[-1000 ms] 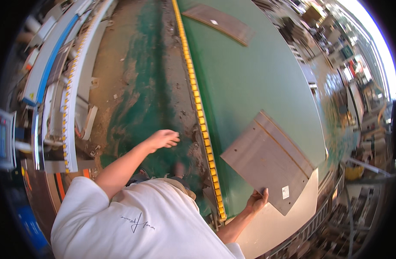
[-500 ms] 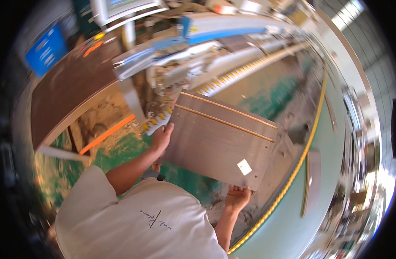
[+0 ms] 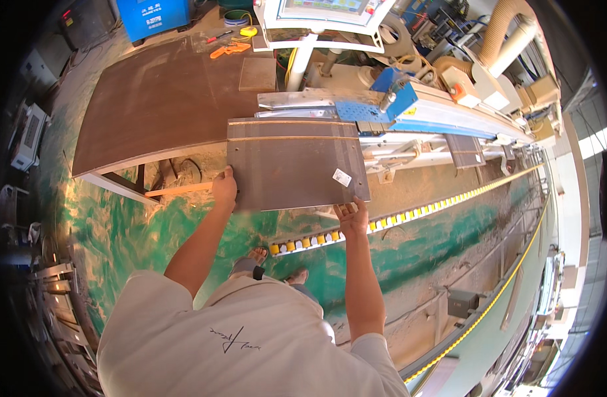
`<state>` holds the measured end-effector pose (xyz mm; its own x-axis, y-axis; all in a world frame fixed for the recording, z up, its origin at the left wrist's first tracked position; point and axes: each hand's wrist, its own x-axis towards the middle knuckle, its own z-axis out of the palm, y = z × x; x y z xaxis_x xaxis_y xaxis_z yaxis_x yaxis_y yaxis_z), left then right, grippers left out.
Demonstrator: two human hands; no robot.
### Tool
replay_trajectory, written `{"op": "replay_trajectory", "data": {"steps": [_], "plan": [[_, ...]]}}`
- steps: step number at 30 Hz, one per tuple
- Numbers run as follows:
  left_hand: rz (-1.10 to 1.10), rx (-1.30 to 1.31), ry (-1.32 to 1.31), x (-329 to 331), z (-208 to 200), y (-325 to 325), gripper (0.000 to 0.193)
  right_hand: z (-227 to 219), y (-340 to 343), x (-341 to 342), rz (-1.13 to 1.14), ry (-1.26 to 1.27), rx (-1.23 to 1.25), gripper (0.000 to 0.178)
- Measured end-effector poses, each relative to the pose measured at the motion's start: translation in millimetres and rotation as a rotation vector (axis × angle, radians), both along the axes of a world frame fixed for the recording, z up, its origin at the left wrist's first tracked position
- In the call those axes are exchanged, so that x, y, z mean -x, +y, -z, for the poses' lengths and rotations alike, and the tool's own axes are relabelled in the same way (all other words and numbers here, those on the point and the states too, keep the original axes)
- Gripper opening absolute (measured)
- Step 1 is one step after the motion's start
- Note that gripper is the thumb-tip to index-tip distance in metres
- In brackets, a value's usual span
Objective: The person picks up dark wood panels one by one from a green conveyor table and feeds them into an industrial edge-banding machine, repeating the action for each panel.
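Note:
Both my hands hold a brown wooden board (image 3: 287,169) out in front of me. It has two grooves along its far side, a few small holes and a white label (image 3: 342,176) near its right end. My left hand (image 3: 225,188) grips the left edge, thumb on top. At the near right corner my right hand (image 3: 352,215) supports the board, fingers partly under it. The board's far edge reaches the front of a long machine with a blue guide plate (image 3: 363,111). Its left edge is close to a brown-topped table (image 3: 158,106).
An orange tool (image 3: 229,50) and a small board (image 3: 258,74) lie on the table. Behind stands a screen on a post (image 3: 302,63). Another brown board (image 3: 465,151) sits farther along the machine. A rail with yellow rollers (image 3: 396,218) runs off to the right.
I have turned left, toward the machine and table. The board has swung round with me, from tilted to nearly level with the machine's front. Both hands still hold it.

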<state>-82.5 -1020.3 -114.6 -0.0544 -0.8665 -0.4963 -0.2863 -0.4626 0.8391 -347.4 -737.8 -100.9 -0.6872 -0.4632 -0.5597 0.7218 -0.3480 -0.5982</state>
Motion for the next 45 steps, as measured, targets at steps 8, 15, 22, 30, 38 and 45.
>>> {"op": "replay_trajectory", "data": {"steps": [8, 15, 22, 30, 38, 45], "plan": [[-0.097, -0.204, 0.080, 63, 11, -20, 0.055, 17, -22, 63, -0.150, 0.320, -0.210, 0.102], [-0.111, -0.214, 0.164, 112, -7, -1, 0.053, -2, -2, 109, -0.255, 0.347, -0.149, 0.102], [-0.204, -0.269, 0.200, 198, 2, 34, 0.049, 0, 39, 193, -0.281, 0.346, -0.169, 0.102], [-0.149, -0.147, 0.032, 285, -7, 65, 0.048, -12, 65, 264, -0.121, 0.269, -0.333, 0.089], [0.040, -0.020, -0.063, 356, 75, 72, 0.048, -1, 229, 94, 0.157, 0.266, -0.348, 0.051], [1.261, 0.690, 0.078, 373, 182, -34, 0.043, 25, 472, -299, 0.789, -0.237, -0.944, 0.037]]}}
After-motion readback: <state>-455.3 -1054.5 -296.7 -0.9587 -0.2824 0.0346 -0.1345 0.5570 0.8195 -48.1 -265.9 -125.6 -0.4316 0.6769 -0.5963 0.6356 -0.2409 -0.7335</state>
